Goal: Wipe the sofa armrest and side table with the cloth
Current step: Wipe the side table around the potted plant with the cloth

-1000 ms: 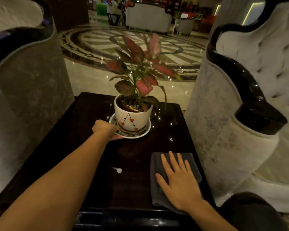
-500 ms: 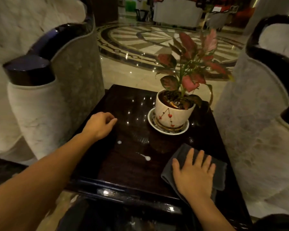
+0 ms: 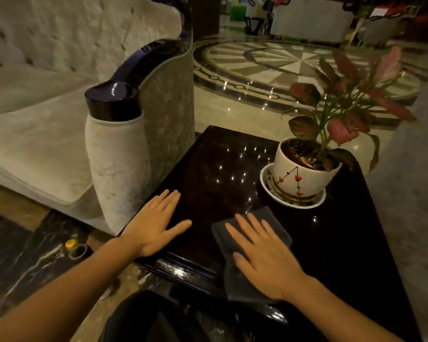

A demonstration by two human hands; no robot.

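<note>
A dark grey cloth [image 3: 269,218] lies flat near the front edge of the glossy dark side table [image 3: 218,169]. My right hand [image 3: 262,257] presses flat on the cloth, fingers spread. My left hand [image 3: 156,223] rests flat and open on the bare table top at its left front corner. The sofa armrest [image 3: 114,102], black gloss cap over pale velvet, stands just left of the table, beyond my left hand.
A potted red-leaved plant [image 3: 331,114] in a white pot [image 3: 299,174] on a saucer sits at the table's back right. Another pale sofa side [image 3: 410,193] rises on the right. A polished marble floor [image 3: 257,70] lies beyond. A small yellow object [image 3: 71,243] lies on the floor left.
My left hand let go of the pot's saucer, pulled back and opened flat on the table's left front. My right hand slid the cloth leftward. The view swung left towards the armrest.
</note>
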